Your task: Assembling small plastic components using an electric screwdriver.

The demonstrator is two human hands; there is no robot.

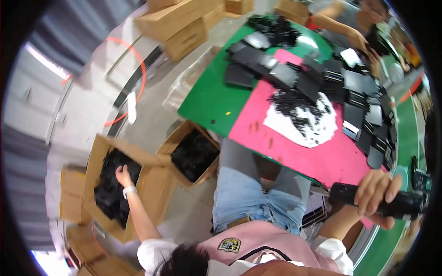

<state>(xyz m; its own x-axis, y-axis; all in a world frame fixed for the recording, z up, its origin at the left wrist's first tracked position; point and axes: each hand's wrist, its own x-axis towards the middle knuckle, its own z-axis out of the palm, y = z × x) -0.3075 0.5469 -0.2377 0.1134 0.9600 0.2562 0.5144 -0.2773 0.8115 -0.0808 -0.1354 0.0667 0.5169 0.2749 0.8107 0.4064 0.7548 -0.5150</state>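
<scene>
My left hand [123, 176] reaches over an open cardboard box [154, 193] on the left. Its fingers look slightly apart with nothing visible between them, just above a heap of black flat pieces [113, 188]. On the right, my right hand [378, 193] is wrapped around a black cylindrical tool [343, 193] at the table's near edge. In front of me, many small black strips [294, 108] lie on a white sheet [285, 126], which rests on a pink mat [262, 133].
Stacks of black flat cases [354, 83] spread over the green table [202, 99]. A second box [165, 154] of black pieces stands beside the first. Across the table, a co-worker's hand [357, 39] is near the stacks. More cartons [172, 25] stand behind; an orange cable [142, 69] curves on the left.
</scene>
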